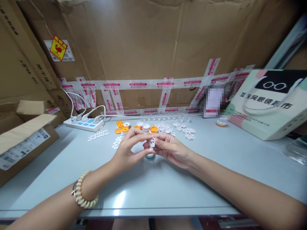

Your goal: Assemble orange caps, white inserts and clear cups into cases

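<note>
Above the middle of the table, my left hand [130, 147] and my right hand [171, 148] meet around a small white openwork plastic piece [152, 143]. Fingertips of both hands pinch it, the left from its left side and the right from its right. Just below them on the table sits a round part with a teal rim [150, 157], partly covered by the fingers. Behind the hands lie orange round parts [153, 129], white round parts [146, 127] and a spread of white openwork pieces [165, 128]. Small white pieces [116, 142] lie left of my left hand.
A power strip [83, 123] with plugged cables stands at the back left, near an opened cardboard box [26, 140]. Clear round parts [165, 117] line the back. A phone [213, 101], an orange-and-clear round part [221, 122] and a paper bag [268, 105] are on the right.
</note>
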Demonstrator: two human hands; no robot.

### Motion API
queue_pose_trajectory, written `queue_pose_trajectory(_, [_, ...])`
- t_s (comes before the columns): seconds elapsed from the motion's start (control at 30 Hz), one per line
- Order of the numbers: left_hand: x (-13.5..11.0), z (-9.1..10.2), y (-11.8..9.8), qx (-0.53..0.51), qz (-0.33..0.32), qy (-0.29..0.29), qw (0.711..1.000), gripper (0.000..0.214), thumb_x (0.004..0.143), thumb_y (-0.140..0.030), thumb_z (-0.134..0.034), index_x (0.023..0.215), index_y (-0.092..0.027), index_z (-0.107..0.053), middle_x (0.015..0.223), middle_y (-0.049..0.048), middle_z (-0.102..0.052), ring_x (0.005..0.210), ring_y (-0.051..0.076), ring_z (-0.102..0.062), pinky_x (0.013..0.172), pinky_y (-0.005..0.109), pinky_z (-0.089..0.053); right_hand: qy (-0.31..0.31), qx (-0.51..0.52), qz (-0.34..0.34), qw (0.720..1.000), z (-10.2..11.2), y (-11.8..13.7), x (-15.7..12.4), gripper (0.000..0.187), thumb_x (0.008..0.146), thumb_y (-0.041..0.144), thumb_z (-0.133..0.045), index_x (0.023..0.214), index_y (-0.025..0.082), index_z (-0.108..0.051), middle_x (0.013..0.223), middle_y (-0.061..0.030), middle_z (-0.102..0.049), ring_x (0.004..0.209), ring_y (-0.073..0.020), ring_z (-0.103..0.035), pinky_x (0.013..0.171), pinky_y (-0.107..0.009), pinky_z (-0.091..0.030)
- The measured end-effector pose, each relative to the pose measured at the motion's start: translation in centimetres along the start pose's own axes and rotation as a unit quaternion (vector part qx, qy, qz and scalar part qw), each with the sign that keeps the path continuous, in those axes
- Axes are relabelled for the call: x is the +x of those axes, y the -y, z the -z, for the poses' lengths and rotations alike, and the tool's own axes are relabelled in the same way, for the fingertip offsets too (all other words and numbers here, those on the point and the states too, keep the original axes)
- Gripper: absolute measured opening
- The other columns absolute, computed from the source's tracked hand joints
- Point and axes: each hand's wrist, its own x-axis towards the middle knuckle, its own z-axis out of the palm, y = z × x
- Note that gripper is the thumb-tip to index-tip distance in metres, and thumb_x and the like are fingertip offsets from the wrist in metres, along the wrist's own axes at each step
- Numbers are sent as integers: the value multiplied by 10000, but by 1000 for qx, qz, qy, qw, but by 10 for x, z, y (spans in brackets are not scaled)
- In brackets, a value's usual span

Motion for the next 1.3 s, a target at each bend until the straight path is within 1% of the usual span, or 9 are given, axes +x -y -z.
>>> queue_pose_trajectory(0.17, [-1, -1, 3, 13, -8, -12, 1000, 333, 744, -205, -700, 1054, -261, -593, 891, 18, -503, 825, 159, -514, 743, 314, -460, -4, -18, 0, 1000, 1, -1, 0, 257, 702, 384, -709, 872, 191, -724, 843, -49, -718, 778, -116, -645, 796, -270, -480])
queue_pose_trajectory(0.3, [-2, -2, 4, 31, 1, -11, 999, 303, 749, -183, -691, 1030, -242, -590, 909, 26, -503, 861, 172, -516, 763, 327, -450, -10, -43, 4, 999, -2, -1, -1, 282, 744, 407, -663, 936, 206, -713, 894, -60, -717, 840, -141, -649, 850, -318, -462])
queue_pose_trajectory(0.43, [-1, -4, 1, 57, 1, -17, 998, 278, 760, -152, -669, 1016, -224, -585, 900, 30, -502, 862, 178, -512, 770, 339, -435, -52, -100, 40, 993, -6, -4, -1, 280, 721, 382, -687, 941, 212, -712, 866, -53, -719, 851, -146, -647, 822, -305, -465])
queue_pose_trajectory(0.53, [-1, -7, -1, 63, -1, -20, 998, 274, 754, -164, -679, 1005, -218, -583, 886, 29, -501, 842, 177, -509, 750, 335, -435, -75, -120, 53, 989, -9, -5, -1, 297, 706, 405, -689, 916, 196, -715, 810, -51, -722, 772, -148, -655, 786, -321, -487])
queue_pose_trajectory(0.73, [0, -8, -4, 65, 14, -17, 998, 335, 759, -171, -674, 1063, -227, -543, 916, 39, -545, 856, 184, -514, 758, 340, -436, -67, -145, 72, 984, -9, -6, 0, 284, 741, 406, -653, 891, 170, -708, 790, -54, -720, 714, -137, -656, 750, -316, -507])
queue_pose_trajectory(0.83, [1, -8, -4, 57, 31, -26, 998, 418, 743, -162, -685, 1115, -229, -506, 991, 56, -552, 888, 189, -508, 761, 337, -442, -54, -134, 63, 987, -6, -5, 1, 278, 754, 406, -644, 887, 168, -698, 835, -59, -719, 755, -137, -656, 771, -309, -501])
queue_pose_trajectory(1.13, [1, -4, 3, -36, 35, -14, 999, 304, 721, -216, -717, 996, -221, -588, 949, 46, -555, 926, 194, -515, 843, 376, -424, -47, -1, -9, 999, -11, -7, 0, 291, 654, 370, -752, 766, 166, -576, 731, -25, -718, 640, -90, -636, 711, -245, -477])
queue_pose_trajectory(1.23, [2, -2, 3, -62, 34, -13, 997, 281, 721, -262, -720, 966, -214, -592, 917, 44, -575, 875, 184, -533, 805, 362, -435, -31, -24, -34, 999, -7, -4, 2, 313, 645, 416, -743, 759, 170, -586, 723, -18, -707, 647, -92, -633, 705, -249, -480])
queue_pose_trajectory(1.3, [2, 0, 4, -63, 44, -17, 997, 278, 724, -266, -716, 963, -209, -586, 901, 45, -594, 845, 179, -537, 763, 343, -439, -40, -89, -13, 995, 6, 5, 5, 367, 648, 490, -706, 796, 169, -607, 726, -29, -697, 703, -127, -648, 737, -291, -488])
